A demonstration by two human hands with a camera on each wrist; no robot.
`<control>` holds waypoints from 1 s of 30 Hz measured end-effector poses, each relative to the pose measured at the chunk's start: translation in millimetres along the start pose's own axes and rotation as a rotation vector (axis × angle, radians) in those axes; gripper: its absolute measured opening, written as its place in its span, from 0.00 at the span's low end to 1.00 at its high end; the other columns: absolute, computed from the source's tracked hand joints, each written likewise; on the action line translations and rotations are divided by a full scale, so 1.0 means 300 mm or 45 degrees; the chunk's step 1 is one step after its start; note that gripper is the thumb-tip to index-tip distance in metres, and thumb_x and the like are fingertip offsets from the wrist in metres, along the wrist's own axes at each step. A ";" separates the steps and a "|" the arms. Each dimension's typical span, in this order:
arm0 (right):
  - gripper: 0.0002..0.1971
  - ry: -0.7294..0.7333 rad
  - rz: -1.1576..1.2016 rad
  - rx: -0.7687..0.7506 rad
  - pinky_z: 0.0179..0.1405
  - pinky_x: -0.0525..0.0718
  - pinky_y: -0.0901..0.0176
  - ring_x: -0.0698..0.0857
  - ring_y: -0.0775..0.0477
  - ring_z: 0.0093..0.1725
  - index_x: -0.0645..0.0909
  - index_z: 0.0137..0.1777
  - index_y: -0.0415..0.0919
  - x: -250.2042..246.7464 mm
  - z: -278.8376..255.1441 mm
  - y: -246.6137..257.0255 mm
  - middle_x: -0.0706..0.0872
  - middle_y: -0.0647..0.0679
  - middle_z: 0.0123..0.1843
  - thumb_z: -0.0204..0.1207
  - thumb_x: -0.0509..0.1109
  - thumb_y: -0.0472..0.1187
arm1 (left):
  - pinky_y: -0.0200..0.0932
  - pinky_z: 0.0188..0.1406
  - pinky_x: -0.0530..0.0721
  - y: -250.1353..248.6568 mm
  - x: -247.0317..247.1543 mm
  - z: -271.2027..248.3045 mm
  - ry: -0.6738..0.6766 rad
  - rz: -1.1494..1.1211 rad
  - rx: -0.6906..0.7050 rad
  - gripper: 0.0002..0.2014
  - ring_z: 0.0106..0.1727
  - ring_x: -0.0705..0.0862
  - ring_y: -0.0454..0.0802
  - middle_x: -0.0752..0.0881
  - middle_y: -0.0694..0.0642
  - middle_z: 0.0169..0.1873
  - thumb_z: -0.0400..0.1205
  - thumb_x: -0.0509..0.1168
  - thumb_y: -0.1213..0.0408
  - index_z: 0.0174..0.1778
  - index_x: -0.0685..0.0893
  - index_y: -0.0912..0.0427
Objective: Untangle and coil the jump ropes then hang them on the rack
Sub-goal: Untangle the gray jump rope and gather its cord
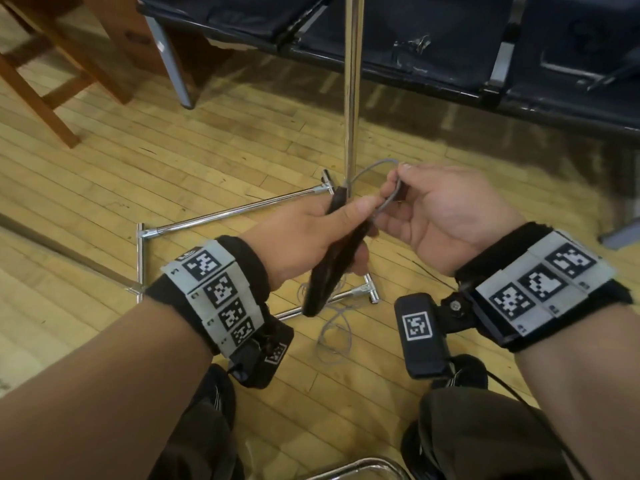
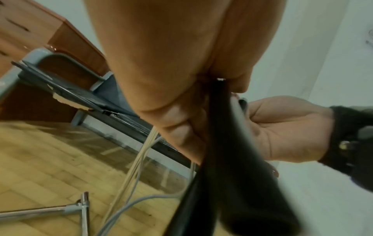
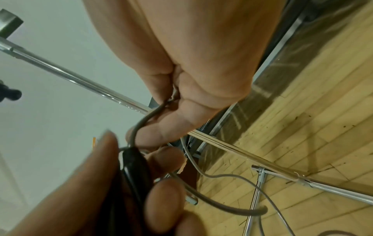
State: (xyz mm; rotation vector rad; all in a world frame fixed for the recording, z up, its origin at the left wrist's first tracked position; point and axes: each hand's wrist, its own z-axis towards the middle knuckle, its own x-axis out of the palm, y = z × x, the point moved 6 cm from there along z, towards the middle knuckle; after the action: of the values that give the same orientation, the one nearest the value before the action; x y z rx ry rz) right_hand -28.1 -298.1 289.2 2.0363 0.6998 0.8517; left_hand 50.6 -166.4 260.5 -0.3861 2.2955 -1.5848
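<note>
My left hand (image 1: 322, 230) grips the two black jump-rope handles (image 1: 332, 258) side by side, tips pointing away and up. They also fill the lower part of the left wrist view as dark handles (image 2: 228, 167). A thin grey rope (image 1: 372, 169) arcs from the handle tips to my right hand (image 1: 398, 192), which pinches it between thumb and fingers just right of the left thumb. In the right wrist view the grey rope (image 3: 145, 121) curls out of that pinch to the handle tip (image 3: 133, 161). The rest of the rope (image 1: 334, 327) hangs down and loops on the floor.
The chrome rack's upright pole (image 1: 353, 98) rises just behind my hands, and its base bars (image 1: 235, 213) lie on the wooden floor. A black bench (image 1: 415, 46) stands behind, wooden furniture (image 1: 52, 64) at the far left. My knees sit at the bottom edge.
</note>
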 end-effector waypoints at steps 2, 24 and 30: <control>0.16 0.003 0.015 -0.024 0.34 0.91 0.54 0.88 0.50 0.29 0.78 0.42 0.38 -0.014 -0.002 0.004 0.84 0.47 0.29 0.93 0.57 0.38 | 0.61 0.49 0.91 0.001 0.025 -0.001 0.037 -0.095 -0.031 0.28 0.34 0.89 0.56 0.87 0.55 0.33 0.85 0.67 0.38 0.54 0.88 0.65; 0.19 0.358 -1.030 -0.245 0.41 0.84 0.53 0.84 0.50 0.35 0.88 0.50 0.37 0.003 -0.014 -0.036 0.86 0.46 0.34 0.91 0.61 0.49 | 0.57 0.53 0.94 0.003 0.042 0.011 0.226 -0.230 -0.029 0.15 0.48 0.95 0.61 0.94 0.67 0.46 0.76 0.81 0.56 0.54 0.93 0.61; 0.18 0.240 -1.126 -0.333 0.30 0.82 0.33 0.73 0.48 0.25 0.86 0.44 0.43 -0.019 0.008 -0.032 0.73 0.57 0.24 0.86 0.67 0.56 | 0.42 0.39 0.84 -0.016 0.001 0.016 -0.024 0.605 -0.021 0.10 0.37 0.91 0.35 0.95 0.43 0.37 0.81 0.78 0.48 0.47 0.86 0.46</control>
State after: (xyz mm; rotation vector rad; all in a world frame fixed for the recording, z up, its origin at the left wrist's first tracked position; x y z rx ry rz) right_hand -31.6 -298.3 278.2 1.2137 1.3663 0.5552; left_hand 52.5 -172.2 263.2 0.1366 2.1733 -1.3136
